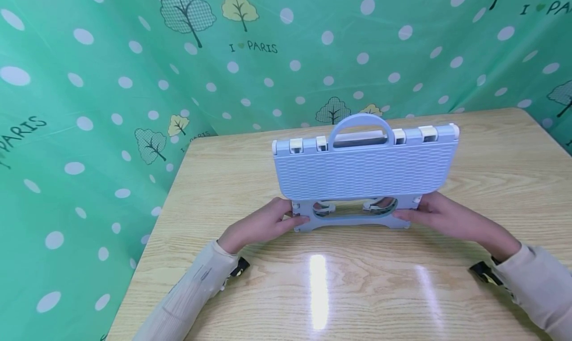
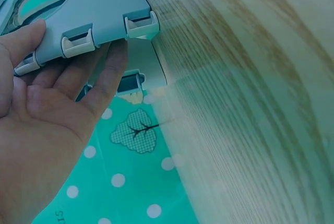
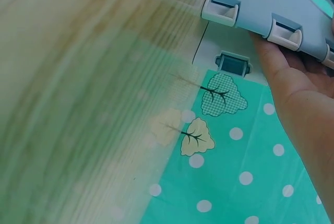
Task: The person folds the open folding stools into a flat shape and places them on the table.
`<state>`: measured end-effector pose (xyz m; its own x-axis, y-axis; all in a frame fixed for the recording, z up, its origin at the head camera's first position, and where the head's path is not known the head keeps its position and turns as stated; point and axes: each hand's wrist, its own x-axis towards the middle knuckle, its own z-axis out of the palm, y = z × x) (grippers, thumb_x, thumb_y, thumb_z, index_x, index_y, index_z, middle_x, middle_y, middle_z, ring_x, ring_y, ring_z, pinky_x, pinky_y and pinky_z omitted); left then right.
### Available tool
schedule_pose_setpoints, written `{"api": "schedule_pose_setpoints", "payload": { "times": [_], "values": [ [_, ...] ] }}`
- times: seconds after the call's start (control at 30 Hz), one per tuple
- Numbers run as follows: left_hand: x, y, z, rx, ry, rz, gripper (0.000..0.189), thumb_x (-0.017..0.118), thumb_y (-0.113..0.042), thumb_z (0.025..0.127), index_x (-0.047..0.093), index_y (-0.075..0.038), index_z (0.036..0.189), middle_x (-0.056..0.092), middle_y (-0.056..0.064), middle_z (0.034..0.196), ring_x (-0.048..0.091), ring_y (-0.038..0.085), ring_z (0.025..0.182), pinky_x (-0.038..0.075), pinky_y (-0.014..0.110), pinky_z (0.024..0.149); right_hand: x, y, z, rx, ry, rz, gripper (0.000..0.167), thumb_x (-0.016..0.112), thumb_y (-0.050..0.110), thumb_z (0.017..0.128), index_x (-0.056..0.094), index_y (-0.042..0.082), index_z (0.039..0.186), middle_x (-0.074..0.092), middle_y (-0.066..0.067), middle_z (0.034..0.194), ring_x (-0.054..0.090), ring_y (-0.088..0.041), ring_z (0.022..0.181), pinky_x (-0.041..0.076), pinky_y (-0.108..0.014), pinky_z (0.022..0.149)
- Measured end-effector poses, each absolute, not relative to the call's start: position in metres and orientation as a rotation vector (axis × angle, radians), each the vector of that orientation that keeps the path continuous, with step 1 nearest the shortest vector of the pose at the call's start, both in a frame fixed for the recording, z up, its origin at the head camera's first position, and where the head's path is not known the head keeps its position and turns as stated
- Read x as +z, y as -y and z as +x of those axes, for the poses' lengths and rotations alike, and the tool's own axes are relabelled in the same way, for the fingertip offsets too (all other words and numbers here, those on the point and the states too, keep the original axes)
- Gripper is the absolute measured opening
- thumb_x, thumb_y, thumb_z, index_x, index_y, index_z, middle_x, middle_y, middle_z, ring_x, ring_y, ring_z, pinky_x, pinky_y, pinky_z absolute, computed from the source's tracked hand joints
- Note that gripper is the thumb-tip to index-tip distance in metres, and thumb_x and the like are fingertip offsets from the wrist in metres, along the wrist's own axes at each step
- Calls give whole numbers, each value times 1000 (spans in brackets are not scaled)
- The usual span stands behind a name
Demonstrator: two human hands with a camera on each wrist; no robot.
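A light blue plastic folding stool [image 1: 362, 172] stands partly folded on the table, its loop handle [image 1: 361, 118] uppermost. One textured half of its seat hangs down toward me over a leg panel [image 1: 353, 222] with a wide cut-out. My left hand [image 1: 272, 219] grips the left edge of this leg panel, thumb on the near face. At the opposite edge, my right hand [image 1: 442, 217] holds it in the same way. In the left wrist view, fingers [image 2: 112, 70] reach behind the panel beside white hinge clips. White clips [image 3: 286, 35] also line the edge in the right wrist view.
The wood-grain table [image 1: 250, 301] extends around the stool and reflects bright light in front. A green dotted cloth with tree prints [image 1: 286, 63] hangs behind the table and along its left side. Dark wrist straps [image 1: 484, 272] show at both sleeves.
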<state>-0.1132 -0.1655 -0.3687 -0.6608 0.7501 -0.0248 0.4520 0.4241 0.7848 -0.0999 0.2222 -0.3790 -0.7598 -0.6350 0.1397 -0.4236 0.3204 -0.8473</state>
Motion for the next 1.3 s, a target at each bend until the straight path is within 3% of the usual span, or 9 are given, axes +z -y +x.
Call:
{"api": "schedule_pose_setpoints", "payload": {
  "times": [0.33, 0.93, 1.3],
  "values": [
    [-369, 166, -114, 1103, -2310, 1023, 47, 53, -24, 104, 40, -20, 149, 59, -5, 138, 61, 7, 107, 54, 29, 84, -381, -223, -101, -1422, -2375, -918, 54, 58, 4, 100, 40, 20, 148, 40, 4, 149, 49, -7, 123, 51, -27, 83],
    [-369, 167, -115, 1106, -2298, 1037, 45, 52, -25, 105, 42, -20, 148, 60, -6, 136, 61, 8, 98, 55, 30, 78, -377, -222, -100, -1388, -2392, -1003, 42, 54, 0, 101, 52, 17, 139, 48, 7, 142, 53, -8, 113, 48, -26, 80],
    [-370, 167, -116, 1099, -2293, 1063, 44, 51, -24, 106, 43, -16, 148, 59, -5, 137, 61, 9, 96, 54, 29, 74, -374, -222, -99, -1388, -2390, -969, 40, 55, 2, 101, 51, 14, 139, 46, 11, 143, 53, -7, 109, 49, -27, 76]
  ]
}}
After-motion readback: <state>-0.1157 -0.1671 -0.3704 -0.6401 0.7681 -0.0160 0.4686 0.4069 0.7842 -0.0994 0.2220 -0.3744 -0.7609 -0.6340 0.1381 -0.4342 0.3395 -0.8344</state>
